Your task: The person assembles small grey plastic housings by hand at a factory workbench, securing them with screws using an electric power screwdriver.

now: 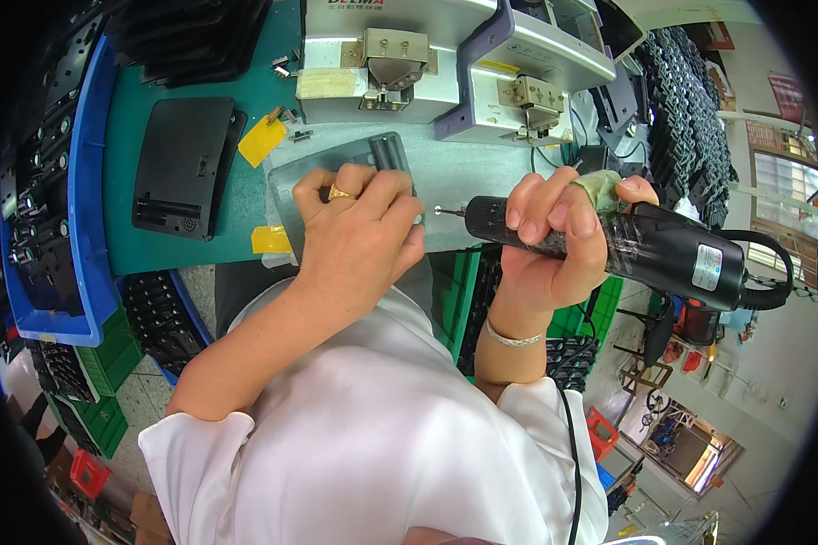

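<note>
My left hand [359, 232] lies over a dark grey plastic panel [354, 151], its fingers bent onto the surface near the panel's right side. A ring is on one of its fingers. To the right, my right hand [554, 232] grips a black electric screwdriver [677, 254] held roughly level, its bit toward the panel. A small screw [437, 210] sits at the bit's tip, apart from the panel. Some greenish cloth [598, 189] is between my right hand and the tool. My left hand hides much of the panel.
Two metal screw feeders [386, 64] stand behind the panel. A black plastic housing [180, 168] lies at left, with a yellow tag [262, 139] beside it. A blue bin [89, 191] of black parts borders the bench. More dark parts [686, 118] are piled at far right.
</note>
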`<state>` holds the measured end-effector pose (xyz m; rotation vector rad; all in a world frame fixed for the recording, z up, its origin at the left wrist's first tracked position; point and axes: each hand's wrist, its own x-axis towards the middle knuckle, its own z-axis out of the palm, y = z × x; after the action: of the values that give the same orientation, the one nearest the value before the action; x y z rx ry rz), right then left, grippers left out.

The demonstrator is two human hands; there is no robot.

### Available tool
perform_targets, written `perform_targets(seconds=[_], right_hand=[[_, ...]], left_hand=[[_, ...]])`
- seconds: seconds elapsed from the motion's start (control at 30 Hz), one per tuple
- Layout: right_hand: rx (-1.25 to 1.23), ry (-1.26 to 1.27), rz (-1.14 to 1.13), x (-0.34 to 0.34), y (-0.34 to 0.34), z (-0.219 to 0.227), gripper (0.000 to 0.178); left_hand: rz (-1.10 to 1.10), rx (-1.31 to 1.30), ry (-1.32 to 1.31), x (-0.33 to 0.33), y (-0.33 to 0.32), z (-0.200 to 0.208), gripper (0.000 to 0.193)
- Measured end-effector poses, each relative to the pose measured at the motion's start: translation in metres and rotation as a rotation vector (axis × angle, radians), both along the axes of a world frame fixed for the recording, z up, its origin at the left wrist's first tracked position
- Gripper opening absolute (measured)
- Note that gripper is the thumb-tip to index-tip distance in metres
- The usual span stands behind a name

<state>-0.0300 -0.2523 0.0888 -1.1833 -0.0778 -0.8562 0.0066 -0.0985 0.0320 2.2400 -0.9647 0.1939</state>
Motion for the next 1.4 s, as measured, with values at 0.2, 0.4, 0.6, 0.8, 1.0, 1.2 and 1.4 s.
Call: perform_targets(seconds=[0.2, 0.4, 0.6, 0.8, 1.0, 1.2, 1.4], right_hand=[[0.013, 0.006, -0.023, -0.001, -0.001, 0.000, 0.044], [0.003, 0.013, -0.040, -0.003, -0.001, 0.000, 0.045], [-0.001, 0.006, -0.025, -0.002, -0.001, -0.001, 0.046], [0.004, 0.024, -0.020, 0.001, 0.002, -0.001, 0.046], [-0.007, 0.042, -0.006, 0.005, 0.009, -0.003, 0.043], [-0.135, 0.032, 0.088, 0.009, 0.011, -0.012, 0.040], [-0.037, 0.078, 0.058, 0.011, 0.017, -0.011, 0.044]], left_hand=[[-0.019, 0.063, -0.088, 0.004, -0.004, 0.000, 0.026], [0.010, 0.125, -0.013, 0.006, 0.000, 0.004, 0.028], [0.002, 0.094, -0.401, -0.009, 0.017, -0.013, 0.026], [0.010, 0.201, -0.570, -0.015, 0.011, -0.013, 0.019], [0.011, 0.176, -0.433, -0.015, 0.020, -0.015, 0.028], [0.052, 0.173, -0.342, -0.019, 0.022, -0.014, 0.037], [0.036, 0.156, -0.310, -0.020, 0.023, -0.015, 0.039]])
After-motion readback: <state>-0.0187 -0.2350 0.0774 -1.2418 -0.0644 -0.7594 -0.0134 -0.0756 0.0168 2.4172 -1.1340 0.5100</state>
